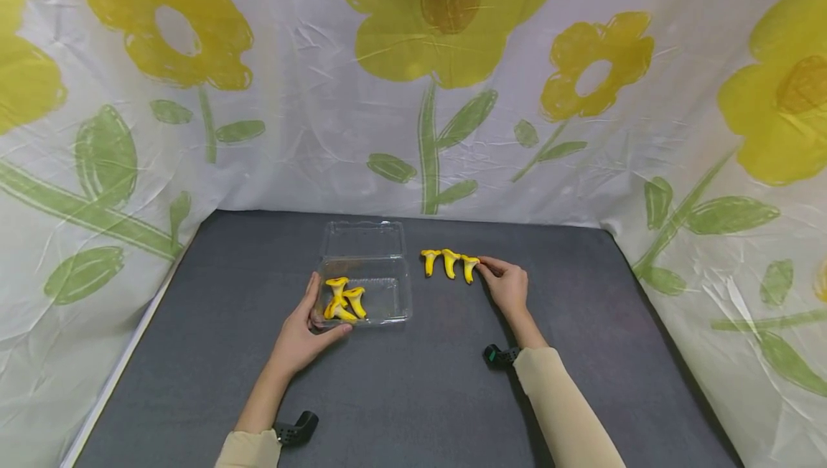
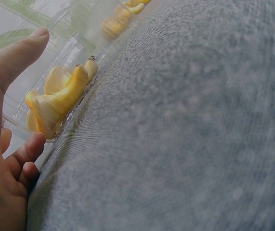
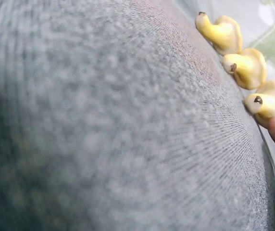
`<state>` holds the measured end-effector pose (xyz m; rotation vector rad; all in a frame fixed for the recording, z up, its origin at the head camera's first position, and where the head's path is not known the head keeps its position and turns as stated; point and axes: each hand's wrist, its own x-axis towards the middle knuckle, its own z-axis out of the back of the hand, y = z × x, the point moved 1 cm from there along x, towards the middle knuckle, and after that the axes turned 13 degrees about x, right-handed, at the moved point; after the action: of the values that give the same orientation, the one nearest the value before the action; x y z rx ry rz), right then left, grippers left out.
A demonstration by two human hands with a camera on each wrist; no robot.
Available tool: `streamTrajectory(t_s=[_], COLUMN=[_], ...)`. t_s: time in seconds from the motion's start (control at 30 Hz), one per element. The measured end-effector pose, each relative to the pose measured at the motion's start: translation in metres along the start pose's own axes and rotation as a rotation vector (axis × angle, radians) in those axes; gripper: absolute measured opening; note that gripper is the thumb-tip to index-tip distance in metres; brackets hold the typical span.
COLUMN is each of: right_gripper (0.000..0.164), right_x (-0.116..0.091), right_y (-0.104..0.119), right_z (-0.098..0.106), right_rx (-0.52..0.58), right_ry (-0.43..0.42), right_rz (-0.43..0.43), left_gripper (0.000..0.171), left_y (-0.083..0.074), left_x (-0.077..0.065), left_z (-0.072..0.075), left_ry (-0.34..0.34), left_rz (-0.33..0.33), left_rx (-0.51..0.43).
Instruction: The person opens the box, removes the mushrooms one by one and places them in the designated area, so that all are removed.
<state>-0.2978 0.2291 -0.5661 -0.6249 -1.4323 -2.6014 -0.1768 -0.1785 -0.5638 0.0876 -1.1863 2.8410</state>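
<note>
As hands [image 1: 299,341] touch box [image 1: 386,303], mushroom [image 1: 471,268], lid [image 1: 364,240] open

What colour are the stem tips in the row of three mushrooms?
The stem tips are dark brown, clearest in right wrist view.

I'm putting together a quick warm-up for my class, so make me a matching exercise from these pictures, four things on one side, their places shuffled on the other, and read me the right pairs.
Things:
1. Left hand
2. Right hand
3. Lid of the clear container
4. Group of three yellow mushrooms

Places:
A. Folded open, on the container's far side
B. Touching the right end of a row of yellow mushrooms
C. Inside the container, toward its left
D. At the container's near left corner

Right pairs: 1-D, 2-B, 3-A, 4-C
</note>
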Motion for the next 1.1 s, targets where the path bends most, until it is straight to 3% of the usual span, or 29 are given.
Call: streamTrajectory(t_s=[0.47, 0.83, 1.1], right_gripper=[0.023, 0.028, 0.032], right_x=[-0.0001, -0.0004, -0.0034], right_y=[0.0001, 0.0014, 0.0009], right_z=[-0.0017, -0.0013, 0.0013], right_rx=[-0.026, -0.011, 0.052], right_ry=[0.014, 0.028, 0.002], right_rz=[-0.039, -0.017, -0.055], left_gripper=[0.122, 0.121, 0.121], left_y=[0.0025, 0.0035, 0.0032], left_x=[0.0005, 0.0014, 0.0002], left_z=[-0.0013, -0.0020, -0.0021], left_ry=[-0.012, -0.027, -0.023], left_rz=[-0.012, -0.030, -0.028], left_rx=[-0.009, -0.027, -0.024])
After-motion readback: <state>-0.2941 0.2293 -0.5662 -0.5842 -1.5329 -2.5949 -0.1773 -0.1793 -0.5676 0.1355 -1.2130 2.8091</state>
